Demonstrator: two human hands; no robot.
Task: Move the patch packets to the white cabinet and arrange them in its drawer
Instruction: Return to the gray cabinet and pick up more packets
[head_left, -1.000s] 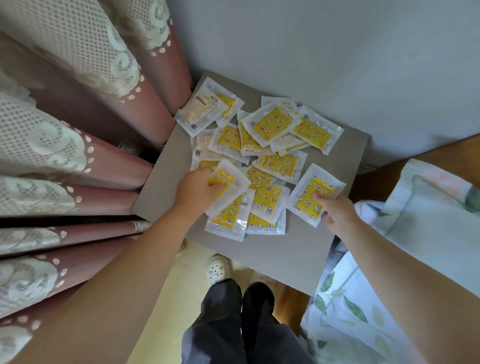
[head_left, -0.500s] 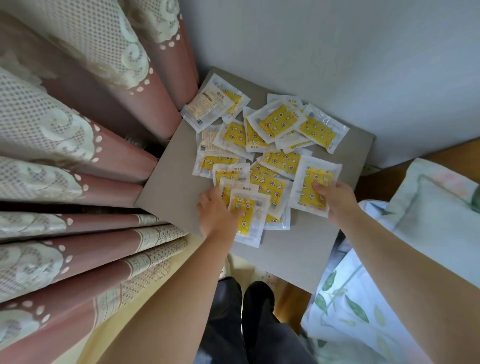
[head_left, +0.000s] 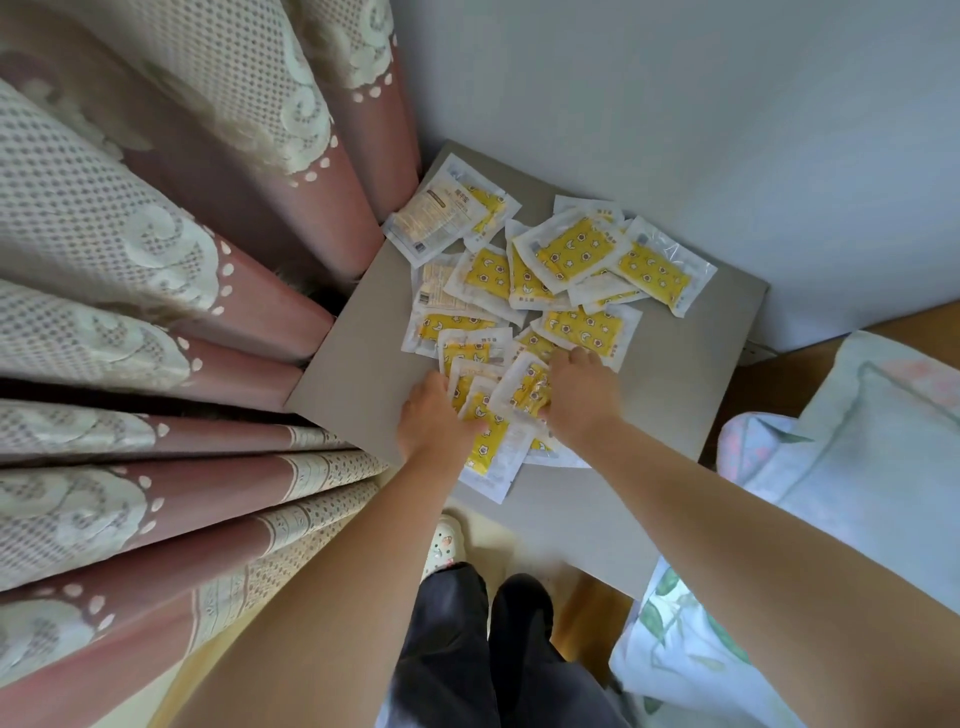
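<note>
Head view: patch packets (head_left: 566, 291), yellow in clear wrap, all lie on the grey counter (head_left: 675, 395). They form a loose overlapping heap from its far left corner to the near middle. A few lie print side up.

Left hand (head_left: 434, 415) sits at the near-left edge of the heap. Its thumb lies flat on the nearest packet (head_left: 491, 454), which juts toward the counter's near edge. Its fingers (head_left: 434, 382) run along the left side of the stack. Can't tell whether they grip or only press.

Right hand (head_left: 584, 400) is in the middle of the heap, just beside the left hand. Its fingers are curled narrow, with the thumb pinching a tilted, crumpled packet (head_left: 524, 387) that overlaps the ones under it.

Surroundings:
- Pink lace-trimmed curtain (head_left: 182, 322) hangs against the counter's left side.
- Pale wall (head_left: 675, 130) is behind it.
- Bed with floral bedding (head_left: 857, 467) is on the right.
- Dark trousers (head_left: 467, 649) and a white slipper (head_left: 441, 540) show below, by the counter's near edge.
</note>
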